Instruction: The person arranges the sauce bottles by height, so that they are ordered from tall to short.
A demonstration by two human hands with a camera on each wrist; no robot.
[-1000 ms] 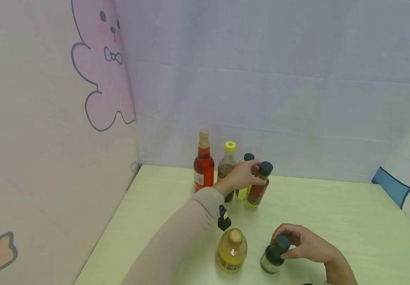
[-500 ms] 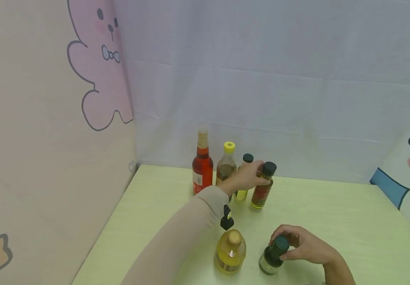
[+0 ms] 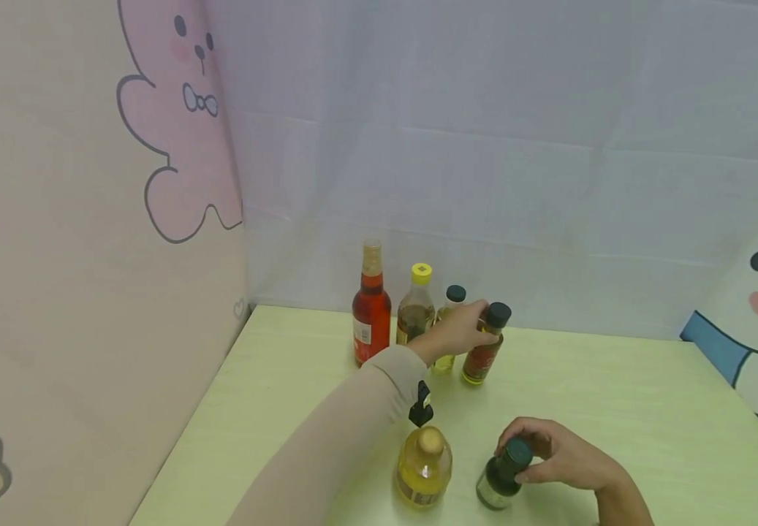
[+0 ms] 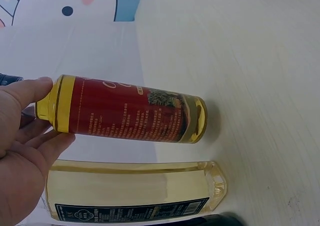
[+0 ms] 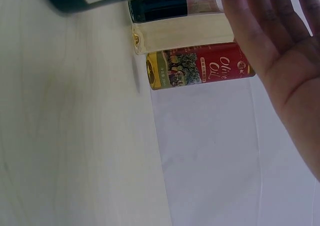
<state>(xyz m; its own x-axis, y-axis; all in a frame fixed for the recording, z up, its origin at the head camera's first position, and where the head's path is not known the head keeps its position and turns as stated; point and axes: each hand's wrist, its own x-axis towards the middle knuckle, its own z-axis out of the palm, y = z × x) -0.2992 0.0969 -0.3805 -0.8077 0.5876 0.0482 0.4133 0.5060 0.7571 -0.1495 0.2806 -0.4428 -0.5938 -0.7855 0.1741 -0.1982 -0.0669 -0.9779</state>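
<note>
Two hands on two bottles among six on the pale green surface (image 3: 615, 394).

The left hand (image 3: 455, 334) curls its grip round the neck of the red-labelled olive oil bottle (image 3: 482, 352), which stands tilted at the right end of the back row, holding yellow oil. The right hand (image 3: 559, 456) pinches the cap end of the dark green bottle (image 3: 502, 475) near the front edge. Six bottles in all: four at the back, namely the tall red bottle (image 3: 370, 310), the yellow-capped bottle (image 3: 416, 308) with dark liquid, a pale oil bottle (image 3: 447, 321) and the held one; two in front, the squat yellow oil bottle (image 3: 423, 467) and the dark green one.
</note>
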